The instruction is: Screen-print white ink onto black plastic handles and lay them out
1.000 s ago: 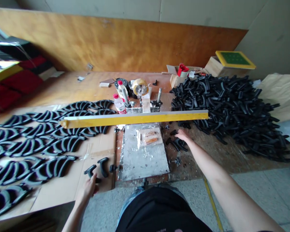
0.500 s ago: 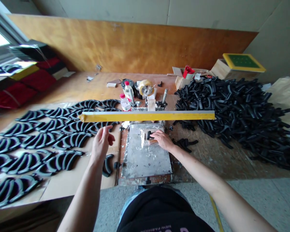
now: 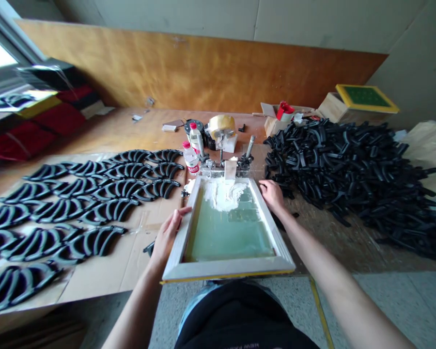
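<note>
One left hand (image 3: 166,235) and one right hand (image 3: 272,195) grasp the screen-printing frame (image 3: 228,268) by its sides; it has swung down across the workbench (image 3: 121,133) front edge, so mesh (image 3: 221,235) faces up, white paste (image 3: 221,194) toward rear.

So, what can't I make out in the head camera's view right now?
All in the head view:
Anything directly beneath the framed screen: the screen covers it.
Most of one black part: behind the left hand and wrist.
Wording on the front bottle: too small.
Lettering on the shirt: the bottom edge cuts it.
</note>
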`<action>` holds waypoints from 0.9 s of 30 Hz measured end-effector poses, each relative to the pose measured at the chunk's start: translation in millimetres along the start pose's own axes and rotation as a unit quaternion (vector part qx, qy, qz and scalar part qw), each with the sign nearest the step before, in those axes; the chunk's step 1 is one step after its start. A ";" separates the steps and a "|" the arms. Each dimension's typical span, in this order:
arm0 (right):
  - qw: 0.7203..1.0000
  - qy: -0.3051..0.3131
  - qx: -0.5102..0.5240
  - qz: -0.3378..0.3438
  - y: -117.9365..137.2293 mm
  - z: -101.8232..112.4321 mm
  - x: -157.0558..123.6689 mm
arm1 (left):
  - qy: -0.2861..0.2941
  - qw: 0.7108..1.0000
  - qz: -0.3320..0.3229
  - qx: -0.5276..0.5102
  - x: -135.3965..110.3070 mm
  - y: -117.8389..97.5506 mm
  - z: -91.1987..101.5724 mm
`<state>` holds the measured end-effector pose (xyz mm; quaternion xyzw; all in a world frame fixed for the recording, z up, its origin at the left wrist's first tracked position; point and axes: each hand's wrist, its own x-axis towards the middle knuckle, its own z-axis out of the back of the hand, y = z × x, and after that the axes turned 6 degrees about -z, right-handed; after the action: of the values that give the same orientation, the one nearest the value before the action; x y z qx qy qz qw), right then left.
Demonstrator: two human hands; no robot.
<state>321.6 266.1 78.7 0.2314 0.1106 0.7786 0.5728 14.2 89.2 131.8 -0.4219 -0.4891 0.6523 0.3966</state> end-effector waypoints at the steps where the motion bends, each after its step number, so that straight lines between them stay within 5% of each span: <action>1: 0.999 -0.035 0.010 0.000 3.1 3.4 12.3 | 0.005 1.000 0.018 0.007 -2.6 13.9 -0.4; 4: 0.993 -0.077 0.032 0.084 33.1 -4.2 46.4 | 0.005 0.999 0.042 0.007 -1.9 54.4 -7.0; 7: 0.989 0.000 -0.010 0.144 66.0 -27.9 62.6 | 0.005 0.998 0.054 0.037 4.8 84.3 -12.9; 10: 0.985 0.077 -0.071 0.135 80.2 -46.6 47.9 | 0.010 0.997 0.052 0.059 9.3 99.3 -13.4; 15: 0.941 0.158 -0.100 0.283 79.3 -31.0 -6.6 | 0.000 0.997 0.040 0.073 9.0 102.1 -12.8; 18: 0.909 0.203 -0.059 0.359 79.3 -13.7 -12.6 | 0.002 0.997 0.045 0.069 8.0 99.6 -13.3; 23: 0.943 0.116 -0.031 0.310 78.2 -23.3 -10.5 | 0.005 0.997 0.059 0.053 6.8 96.5 -12.5; 27: 0.928 0.106 -0.004 0.356 70.4 -34.7 -30.0 | 0.012 0.995 0.074 0.062 4.5 90.6 -13.4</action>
<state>252.7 218.5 72.3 0.1691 0.0778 0.9518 0.2437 15.8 78.7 40.8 -0.4392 -0.4102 0.7042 0.3781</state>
